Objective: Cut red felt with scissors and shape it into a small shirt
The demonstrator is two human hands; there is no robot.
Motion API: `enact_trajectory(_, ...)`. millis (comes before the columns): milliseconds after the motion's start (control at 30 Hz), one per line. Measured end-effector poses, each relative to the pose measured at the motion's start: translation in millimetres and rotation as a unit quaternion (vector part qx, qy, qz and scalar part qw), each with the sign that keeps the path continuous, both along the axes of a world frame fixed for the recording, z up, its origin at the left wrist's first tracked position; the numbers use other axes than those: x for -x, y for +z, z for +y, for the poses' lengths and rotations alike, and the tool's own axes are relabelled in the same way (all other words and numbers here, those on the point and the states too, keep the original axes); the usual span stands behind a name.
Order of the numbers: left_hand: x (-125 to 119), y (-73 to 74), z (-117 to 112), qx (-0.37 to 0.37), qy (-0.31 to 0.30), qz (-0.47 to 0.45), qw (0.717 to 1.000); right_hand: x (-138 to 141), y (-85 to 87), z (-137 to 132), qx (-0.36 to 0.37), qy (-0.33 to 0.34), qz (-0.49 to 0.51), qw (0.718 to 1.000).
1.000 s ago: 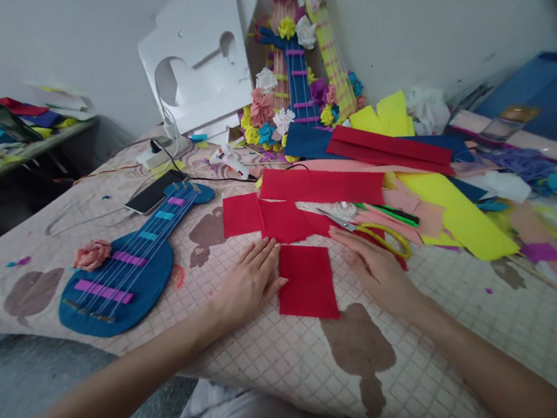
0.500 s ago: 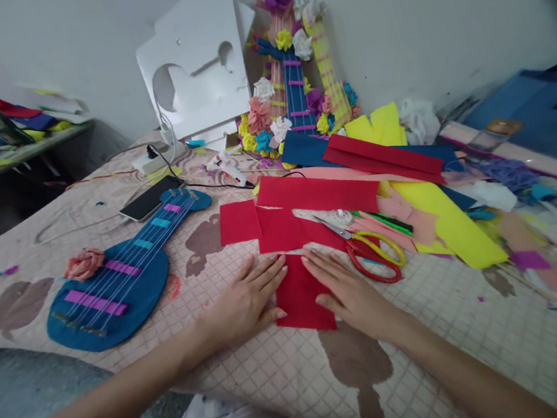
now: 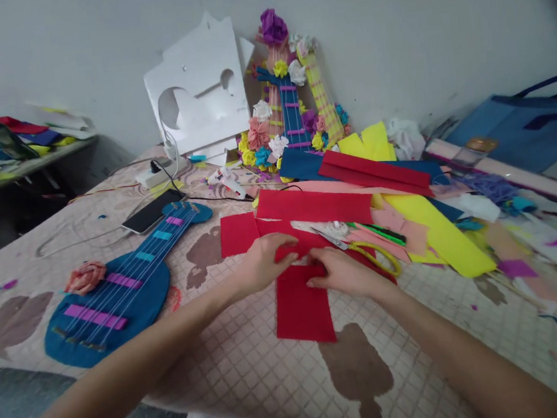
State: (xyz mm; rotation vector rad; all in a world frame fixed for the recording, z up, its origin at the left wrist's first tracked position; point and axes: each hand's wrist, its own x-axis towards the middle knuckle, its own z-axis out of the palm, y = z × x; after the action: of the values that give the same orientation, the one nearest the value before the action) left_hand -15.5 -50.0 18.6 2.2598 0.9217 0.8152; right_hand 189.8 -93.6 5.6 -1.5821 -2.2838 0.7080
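A red felt square lies flat on the patterned table cover in front of me. Both my hands sit at its far edge. My left hand has its fingers curled and pinches the far left corner of the square. My right hand is closed the same way on the far right part of that edge. More red felt pieces lie just behind my hands. Yellow-handled scissors rest to the right of my right hand.
A blue felt guitar with a pink rose lies at the left, a phone beyond its neck. Felt sheets in red, yellow and blue pile up at the right. Flower-covered guitars and a white foam shape lean on the wall.
My hands lay flat and open on the red square before. Both have moved up to its far edge and closed on it. The view has tilted up slightly.
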Motion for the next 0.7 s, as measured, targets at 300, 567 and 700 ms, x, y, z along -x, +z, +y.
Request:
enact_trajectory(300,14.6,6.1,11.5,0.283,-0.135,-0.152,0.937,6.6,11.1,-19.9,-0.138,-0.04,0.126,0.982)
enact_trajectory(567,12.7,-2.2,4.8,0.19,-0.038,-0.126,0.973,12.3,16.6,-26.5,-0.262,-0.092,0.166,0.946)
enact_trajectory(700,13.5,2.5,-0.6,0.067,-0.014,-0.151,0.986,11.6,17.1,-27.3,-0.299,-0.074,0.186,0.933)
